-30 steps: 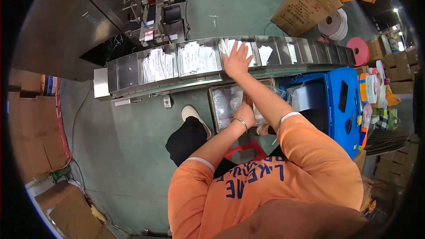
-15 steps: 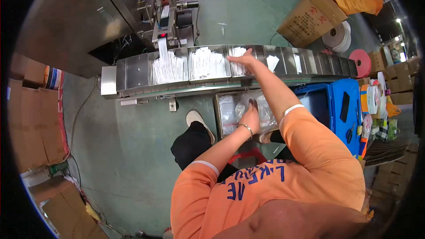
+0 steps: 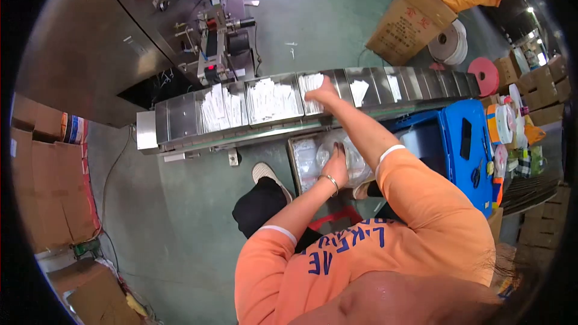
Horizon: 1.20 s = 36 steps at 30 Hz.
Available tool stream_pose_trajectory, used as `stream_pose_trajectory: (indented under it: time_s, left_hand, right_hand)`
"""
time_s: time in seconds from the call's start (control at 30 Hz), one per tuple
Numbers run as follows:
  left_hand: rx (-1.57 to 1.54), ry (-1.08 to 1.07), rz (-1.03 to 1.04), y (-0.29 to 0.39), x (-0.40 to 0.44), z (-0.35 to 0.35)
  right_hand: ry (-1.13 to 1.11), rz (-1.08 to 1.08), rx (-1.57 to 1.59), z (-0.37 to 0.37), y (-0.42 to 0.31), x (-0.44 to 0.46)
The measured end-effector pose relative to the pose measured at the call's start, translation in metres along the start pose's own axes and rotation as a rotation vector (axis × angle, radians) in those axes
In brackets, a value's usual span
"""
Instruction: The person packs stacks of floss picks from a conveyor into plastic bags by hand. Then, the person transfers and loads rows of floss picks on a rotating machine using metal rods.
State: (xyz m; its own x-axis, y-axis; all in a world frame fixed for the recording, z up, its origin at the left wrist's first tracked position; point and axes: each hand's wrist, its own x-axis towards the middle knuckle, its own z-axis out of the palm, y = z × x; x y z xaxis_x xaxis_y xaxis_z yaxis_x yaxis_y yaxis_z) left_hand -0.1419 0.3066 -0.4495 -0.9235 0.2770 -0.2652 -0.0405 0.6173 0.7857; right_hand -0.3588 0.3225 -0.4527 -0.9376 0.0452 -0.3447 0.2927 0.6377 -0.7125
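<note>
My right hand (image 3: 323, 94) reaches into a conveyor compartment, its fingers curled against a bunch of slim white packets (image 3: 311, 87). Part of the bunch is hidden by the hand. Lower down, my left hand (image 3: 338, 168), with a bracelet on its wrist, grips a clear plastic bag (image 3: 325, 149) above an open carton (image 3: 294, 171) of clear bags. Its fingertips point up toward the conveyor. Two compartments to the left hold larger heaps of white packets (image 3: 274, 99) (image 3: 221, 108). A smaller fan of packets (image 3: 359, 91) lies in the compartment to the right.
The steel conveyor (image 3: 241, 135) crosses in front of me. Behind its left part stands a machine (image 3: 220, 42) with a red light. A blue bin (image 3: 469, 156) is at my right, with scissors (image 3: 476, 176) on its side. A large carton (image 3: 409, 24) and tape rolls (image 3: 448, 42) stand farther back.
My right hand has gone from spread fingers to curled ones at the packets. The packet strip hanging from the machine now lies in the left heap. The view has shifted slightly.
</note>
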Motion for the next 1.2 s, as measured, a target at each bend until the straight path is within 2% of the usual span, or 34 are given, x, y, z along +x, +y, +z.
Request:
stream_pose_trajectory:
  time_s: [0.07, 0.13, 0.2, 0.27, 0.33, 0.43, 0.47, 0.53, 0.6, 0.67, 0.73, 0.8, 0.9, 1.07, 1.2]
  left_hand:
    - [-0.022, -0.001, 0.011, 0.003, -0.002, -0.005]
    - [-0.011, -0.044, 0.003, 0.007, -0.003, -0.012]
    - [-0.028, -0.072, -0.013, 0.013, -0.005, -0.022]
    - [-0.045, -0.112, -0.025, 0.009, -0.002, -0.021]
    - [-0.039, 0.040, 0.067, -0.005, 0.002, -0.005]
    - [-0.105, 0.068, -0.017, 0.004, 0.003, -0.017]
    - [-0.133, 0.097, -0.025, 0.004, 0.005, -0.018]
    - [-0.119, 0.117, -0.028, 0.012, 0.002, -0.013]
    - [-0.158, -0.055, -0.138, 0.036, -0.007, -0.021]
    - [-0.119, -0.018, -0.081, 0.037, -0.014, -0.006]
    - [-0.139, -0.037, 0.020, 0.038, -0.018, 0.001]
    - [-0.144, -0.063, 0.015, 0.040, -0.021, 0.002]
    - [-0.117, -0.227, -0.030, 0.040, -0.020, -0.002]
    - [-0.113, -0.221, -0.039, 0.033, -0.016, -0.004]
    - [-0.127, -0.126, -0.006, 0.034, -0.015, -0.017]
  right_hand:
    - [-0.014, -0.070, 0.086, 0.008, 0.029, 0.031]
    - [0.012, -0.045, 0.041, -0.026, 0.010, 0.017]
    - [-0.129, -0.213, 0.353, -0.066, 0.008, 0.007]
    - [-0.160, -0.206, 0.539, -0.109, 0.010, -0.015]
    - [-0.147, -0.195, 0.674, -0.151, 0.008, -0.065]
    - [-0.206, -0.083, 0.665, -0.185, 0.046, -0.127]
    - [-0.214, 0.005, 0.607, -0.186, 0.058, -0.150]
    - [0.030, -0.213, 0.292, -0.154, 0.111, -0.172]
    - [-0.007, -0.105, -0.037, -0.120, 0.124, -0.187]
    - [-0.096, 0.039, -0.107, -0.072, 0.173, -0.170]
    - [-0.158, 0.376, -0.289, -0.038, 0.183, -0.143]
    - [-0.205, 0.367, -0.324, -0.027, 0.197, -0.134]
    - [-0.311, 0.329, -0.448, -0.005, 0.213, -0.113]
    - [-0.495, 0.270, -0.664, 0.015, 0.243, -0.074]
    - [-0.567, 0.214, -0.833, -0.013, 0.264, -0.050]
